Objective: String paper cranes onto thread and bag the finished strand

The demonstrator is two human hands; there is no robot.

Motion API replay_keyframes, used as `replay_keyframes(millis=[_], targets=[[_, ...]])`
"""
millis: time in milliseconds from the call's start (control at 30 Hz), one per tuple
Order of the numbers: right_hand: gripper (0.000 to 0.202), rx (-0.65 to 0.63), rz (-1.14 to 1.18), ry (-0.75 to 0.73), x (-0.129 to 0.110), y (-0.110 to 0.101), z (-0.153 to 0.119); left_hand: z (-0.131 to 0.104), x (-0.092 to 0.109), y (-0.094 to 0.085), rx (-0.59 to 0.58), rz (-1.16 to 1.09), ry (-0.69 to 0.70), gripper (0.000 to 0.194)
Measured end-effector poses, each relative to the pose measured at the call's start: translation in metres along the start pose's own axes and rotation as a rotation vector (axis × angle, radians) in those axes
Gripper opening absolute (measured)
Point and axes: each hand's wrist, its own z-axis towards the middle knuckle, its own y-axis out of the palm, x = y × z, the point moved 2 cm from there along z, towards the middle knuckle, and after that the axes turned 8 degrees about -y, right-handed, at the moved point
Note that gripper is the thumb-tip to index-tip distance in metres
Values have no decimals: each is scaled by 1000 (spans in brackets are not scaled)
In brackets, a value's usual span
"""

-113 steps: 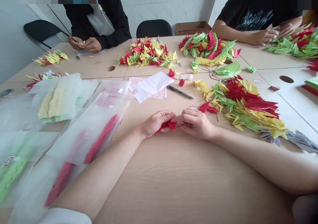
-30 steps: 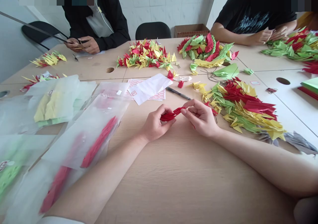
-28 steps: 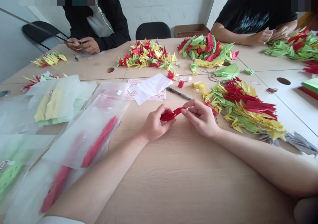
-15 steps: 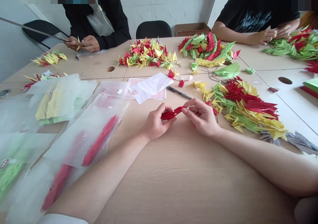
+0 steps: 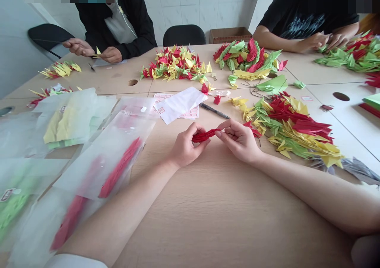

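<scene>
Over the middle of the table, my left hand [image 5: 188, 146] is closed round a small bundle of folded red paper [image 5: 204, 135]. The fingertips of my right hand [image 5: 240, 140] pinch the bundle's right end, and a thin dark cord shows beside them. Just beyond my right hand lies a long pile of red, yellow and green folded paper [image 5: 297, 125]. A pen [image 5: 214, 111] rests beyond both hands, next to a white paper slip [image 5: 181, 105].
Translucent bags [image 5: 97, 157] with red, green and yellow paper cover the left side. Further back are colourful paper heaps [image 5: 178, 64] and a wreath-like one [image 5: 246, 58]. Two people sit across the table [image 5: 118, 80], their hands on folded paper.
My right fingers have shifted slightly left along the red bundle, whose strips now look closer together. Across the table, the left person's hands have moved apart.
</scene>
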Motion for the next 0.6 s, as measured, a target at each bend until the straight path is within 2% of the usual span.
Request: replay_keyframes(millis=[200, 433, 500, 600], targets=[[24, -47, -43, 6, 2, 2, -1, -1, 1, 2, -17, -31, -21, 23], [31, -99, -30, 84, 5, 1, 0, -4, 1, 9, -93, -197, -103, 27], [32, -92, -5, 100, 5, 1, 2, -4, 3, 9, -158, -267, -154, 37], [31, -90, 2, 118, 5, 1, 3, -3, 5, 7, -351, -463, -305, 46]])
